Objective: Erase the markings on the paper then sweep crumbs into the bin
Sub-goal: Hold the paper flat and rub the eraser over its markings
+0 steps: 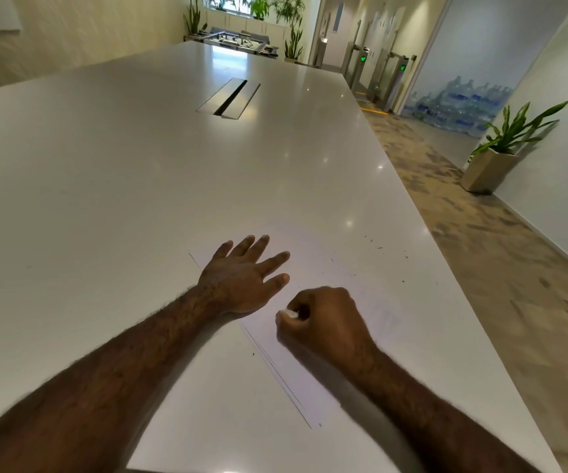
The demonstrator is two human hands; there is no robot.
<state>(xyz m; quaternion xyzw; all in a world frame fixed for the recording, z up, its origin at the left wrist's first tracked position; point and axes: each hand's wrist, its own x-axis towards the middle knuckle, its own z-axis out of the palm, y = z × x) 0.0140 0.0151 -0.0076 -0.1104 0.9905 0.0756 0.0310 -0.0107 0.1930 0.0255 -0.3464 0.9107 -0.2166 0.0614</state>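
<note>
On paper [327, 268] — right hand [323, 322], eraser [287, 314]

White paper [323, 285] flat, lower centre of frame; small white eraser [288, 313] over it; dark crumbs [375, 244] scattered right of centre.

A long white table [139, 158] with a metal cable hatch [228, 100] mid-top; patterned carpet [480, 233] off its right edge; potted plant [501, 148] against the white wall [566, 131]; bright window [231, 3] beyond its far edge.

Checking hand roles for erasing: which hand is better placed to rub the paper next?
Right. The right hand already grips the eraser over the paper; the left hand lies flat, steadying the sheet.
</note>
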